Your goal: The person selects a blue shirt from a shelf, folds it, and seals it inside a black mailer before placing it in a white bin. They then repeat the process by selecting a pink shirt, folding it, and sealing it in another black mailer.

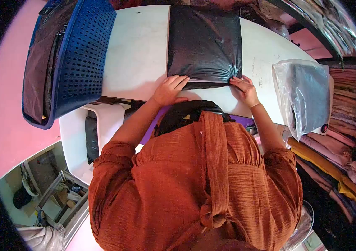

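Note:
A black plastic mailing bag (205, 44) lies flat on the white table (138, 50), its near edge towards me. Along that edge run a thin pale strip and a narrow black flap (205, 85). My left hand (171, 89) rests on the bag's near left corner, fingers stretched out flat and thumb apart on the table side. At the near right corner, my right hand (245, 89) is closed, its fingers pinching the plastic. Creases fan out from that pinch. What the bag contains is hidden.
A blue perforated basket (84, 54) with dark plastic packages stands at the left. On the table's right side lies a clear plastic bag (303, 94) with grey contents. Stacked folded fabrics (347, 113) fill the right side. A white stool-like piece (75, 138) is below the basket.

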`<control>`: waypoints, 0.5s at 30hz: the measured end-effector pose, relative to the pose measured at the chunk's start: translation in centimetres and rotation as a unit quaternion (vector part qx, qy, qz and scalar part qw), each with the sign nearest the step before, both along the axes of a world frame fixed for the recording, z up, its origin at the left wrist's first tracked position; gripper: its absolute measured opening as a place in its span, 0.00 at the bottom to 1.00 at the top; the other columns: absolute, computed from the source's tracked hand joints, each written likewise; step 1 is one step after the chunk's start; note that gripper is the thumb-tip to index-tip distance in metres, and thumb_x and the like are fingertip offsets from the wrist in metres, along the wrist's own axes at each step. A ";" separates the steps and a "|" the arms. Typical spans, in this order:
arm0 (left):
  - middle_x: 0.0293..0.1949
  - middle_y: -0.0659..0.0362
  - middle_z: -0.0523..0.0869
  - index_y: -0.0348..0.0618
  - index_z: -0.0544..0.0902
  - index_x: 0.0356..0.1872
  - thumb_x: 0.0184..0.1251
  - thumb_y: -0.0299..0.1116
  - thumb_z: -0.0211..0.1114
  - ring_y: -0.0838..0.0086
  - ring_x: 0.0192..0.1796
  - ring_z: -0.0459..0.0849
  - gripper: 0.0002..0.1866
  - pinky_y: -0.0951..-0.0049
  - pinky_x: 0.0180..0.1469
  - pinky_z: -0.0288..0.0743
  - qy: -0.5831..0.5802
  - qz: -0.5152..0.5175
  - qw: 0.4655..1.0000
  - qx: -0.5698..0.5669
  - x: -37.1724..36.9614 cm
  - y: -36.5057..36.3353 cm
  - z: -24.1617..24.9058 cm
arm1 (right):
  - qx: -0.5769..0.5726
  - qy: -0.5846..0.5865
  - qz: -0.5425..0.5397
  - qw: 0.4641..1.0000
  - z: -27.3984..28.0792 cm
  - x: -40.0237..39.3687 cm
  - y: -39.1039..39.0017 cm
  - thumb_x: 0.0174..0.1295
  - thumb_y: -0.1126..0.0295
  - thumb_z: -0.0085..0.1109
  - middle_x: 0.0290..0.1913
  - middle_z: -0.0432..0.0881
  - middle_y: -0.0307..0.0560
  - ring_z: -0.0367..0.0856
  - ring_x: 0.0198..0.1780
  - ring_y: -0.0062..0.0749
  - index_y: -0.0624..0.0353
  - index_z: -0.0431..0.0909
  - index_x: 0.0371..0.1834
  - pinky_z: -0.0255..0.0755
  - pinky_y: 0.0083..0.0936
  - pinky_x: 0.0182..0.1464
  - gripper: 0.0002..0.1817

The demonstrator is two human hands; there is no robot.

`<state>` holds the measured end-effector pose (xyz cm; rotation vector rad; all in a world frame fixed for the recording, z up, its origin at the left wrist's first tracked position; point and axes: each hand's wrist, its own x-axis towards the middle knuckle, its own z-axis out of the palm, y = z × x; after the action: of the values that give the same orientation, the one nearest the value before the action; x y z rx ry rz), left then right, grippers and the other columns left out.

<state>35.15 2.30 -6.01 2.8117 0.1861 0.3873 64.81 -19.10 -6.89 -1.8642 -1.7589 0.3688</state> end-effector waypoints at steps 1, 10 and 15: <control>0.58 0.57 0.75 0.40 0.73 0.58 0.50 0.48 0.68 0.65 0.57 0.74 0.35 0.66 0.59 0.69 0.000 -0.002 1.000 0.000 -0.1 0.1 -0.1 | 0.000 0.000 -0.002 1.000 0.0 -0.2 0.0 0.51 0.77 0.60 0.53 0.82 0.40 0.75 0.61 0.29 0.52 0.80 0.50 0.58 0.40 0.67 0.20; 0.40 0.56 0.85 0.45 0.85 0.43 0.61 0.27 0.65 0.71 0.39 0.84 0.10 0.73 0.40 0.76 -0.034 0.130 0.946 -0.295 0.6 2.7 -1.1 | -0.005 0.320 -0.243 0.916 -2.5 -0.2 1.2 0.57 0.75 0.63 0.30 0.85 0.45 0.80 0.31 0.24 0.61 0.84 0.39 0.73 0.20 0.38 0.08; 0.32 0.55 0.87 0.41 0.85 0.38 0.55 0.32 0.71 0.69 0.38 0.86 0.10 0.72 0.41 0.76 -0.004 0.220 0.897 -0.383 2.6 4.5 -1.3 | 0.023 0.286 -0.273 0.918 -3.1 1.0 2.4 0.56 0.74 0.64 0.23 0.82 0.44 0.77 0.23 0.23 0.63 0.80 0.41 0.71 0.21 0.29 0.10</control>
<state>37.71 6.82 -7.35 1.9678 0.7922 0.3232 65.78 -16.69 -9.95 -1.8679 -0.8170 0.5703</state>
